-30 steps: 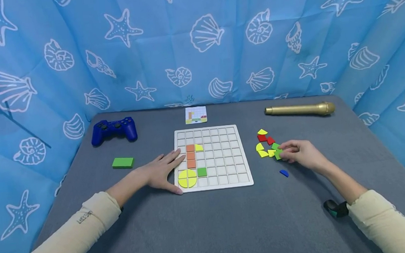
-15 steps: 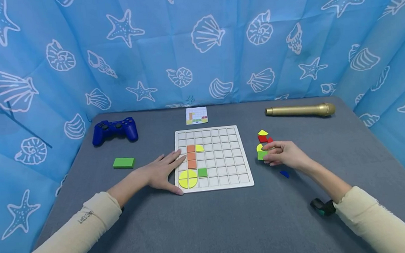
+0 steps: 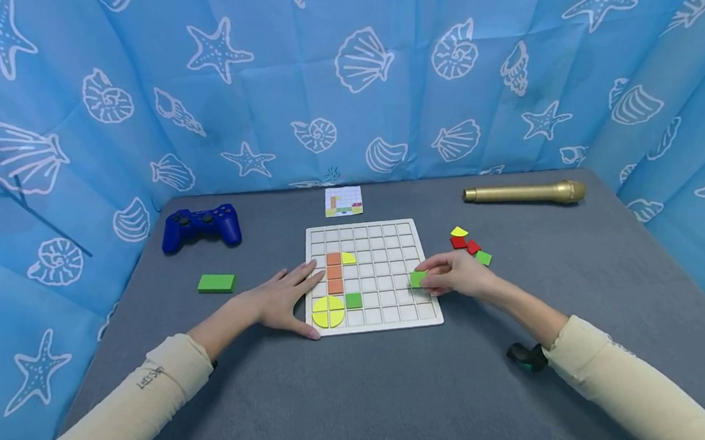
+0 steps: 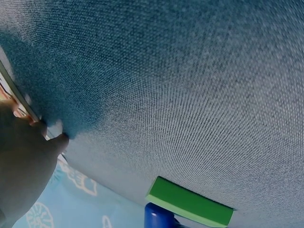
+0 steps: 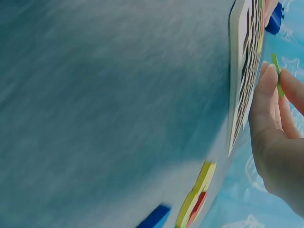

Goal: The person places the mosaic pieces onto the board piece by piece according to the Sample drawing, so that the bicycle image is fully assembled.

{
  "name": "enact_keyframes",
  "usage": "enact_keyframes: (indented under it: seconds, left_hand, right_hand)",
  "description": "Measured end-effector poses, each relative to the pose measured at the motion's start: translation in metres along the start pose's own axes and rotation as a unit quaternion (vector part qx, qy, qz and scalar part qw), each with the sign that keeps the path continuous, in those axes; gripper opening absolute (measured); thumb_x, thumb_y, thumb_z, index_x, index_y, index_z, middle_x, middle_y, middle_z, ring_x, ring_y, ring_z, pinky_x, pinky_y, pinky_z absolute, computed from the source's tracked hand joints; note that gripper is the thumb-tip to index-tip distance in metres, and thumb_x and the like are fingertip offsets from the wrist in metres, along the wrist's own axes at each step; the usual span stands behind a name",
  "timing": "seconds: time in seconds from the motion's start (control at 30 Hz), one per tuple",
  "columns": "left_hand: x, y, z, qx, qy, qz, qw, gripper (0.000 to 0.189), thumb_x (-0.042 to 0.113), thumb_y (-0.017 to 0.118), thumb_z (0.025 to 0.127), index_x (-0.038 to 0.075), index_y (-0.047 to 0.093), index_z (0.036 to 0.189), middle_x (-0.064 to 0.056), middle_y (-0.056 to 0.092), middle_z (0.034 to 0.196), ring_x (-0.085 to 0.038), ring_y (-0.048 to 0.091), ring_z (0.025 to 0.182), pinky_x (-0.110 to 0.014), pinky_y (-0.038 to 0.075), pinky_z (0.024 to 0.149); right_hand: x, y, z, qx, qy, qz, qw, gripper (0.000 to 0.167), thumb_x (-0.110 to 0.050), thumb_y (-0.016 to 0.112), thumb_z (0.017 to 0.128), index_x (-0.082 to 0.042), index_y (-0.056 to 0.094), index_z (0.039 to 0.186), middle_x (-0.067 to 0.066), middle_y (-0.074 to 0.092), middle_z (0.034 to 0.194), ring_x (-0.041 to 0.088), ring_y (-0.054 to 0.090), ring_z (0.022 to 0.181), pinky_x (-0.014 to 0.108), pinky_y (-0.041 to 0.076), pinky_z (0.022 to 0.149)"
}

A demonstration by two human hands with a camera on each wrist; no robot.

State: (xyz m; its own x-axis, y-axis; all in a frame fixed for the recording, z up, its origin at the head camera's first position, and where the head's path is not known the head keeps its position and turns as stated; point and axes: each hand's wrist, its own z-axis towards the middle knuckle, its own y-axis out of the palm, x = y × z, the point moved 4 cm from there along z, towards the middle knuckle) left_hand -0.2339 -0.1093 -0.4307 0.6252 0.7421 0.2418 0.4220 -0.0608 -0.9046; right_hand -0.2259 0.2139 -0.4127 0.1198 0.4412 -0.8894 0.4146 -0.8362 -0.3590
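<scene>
My left hand (image 3: 281, 303) rests with spread fingers on the left edge of the white grid board (image 3: 391, 227). In the head view, my right hand (image 3: 463, 274) pinches a green square tile (image 3: 417, 279) over the board's right side. The right wrist view shows this green tile (image 5: 277, 73) edge-on between thumb and fingers. On the board lie a column of orange squares (image 3: 335, 272), a yellow quarter-circle (image 3: 348, 257), a yellow circle of quarter pieces (image 3: 319, 305) and a green square (image 3: 353, 300).
Right of the board lie red pieces (image 3: 458, 242), a yellow piece (image 3: 458, 232) and a green tile (image 3: 484, 258); a blue piece (image 5: 156, 216) shows by the right wrist. Around stand a pattern card (image 3: 343, 201), gold microphone (image 3: 523, 194), blue game controller (image 3: 200, 226) and green block (image 3: 216, 283).
My right hand has picked a green tile from the loose pieces and carried it left over the board's right edge. My left hand has stayed in place.
</scene>
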Motion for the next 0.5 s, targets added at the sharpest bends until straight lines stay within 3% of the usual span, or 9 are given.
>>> enact_keyframes:
  seconds: [0.33,0.5]
  left_hand:
    - [-0.001,0.001,0.001,-0.001,0.000,-0.005,1.0000,0.115,0.078,0.057,0.073,0.018,0.005,0.155,-0.008,-0.006,0.159,-0.023,-0.002,0.144,-0.051,0.006,0.112]
    - [0.000,-0.001,-0.001,0.001,0.000,-0.007,1.0000,0.114,0.076,0.058,0.074,0.017,0.005,0.155,-0.008,-0.005,0.159,-0.024,-0.001,0.144,-0.051,0.006,0.112]
  right_hand:
    - [-0.012,0.031,0.014,-0.060,-0.031,0.001,0.9978,0.030,-0.005,0.065,0.090,0.008,0.062,0.117,0.014,0.068,0.086,0.024,0.068,0.076,0.036,0.055,0.073]
    - [-0.016,0.044,0.018,-0.067,-0.016,0.015,0.9975,0.027,-0.002,0.067,0.088,0.008,0.064,0.113,0.014,0.068,0.083,0.022,0.068,0.074,0.034,0.056,0.070]
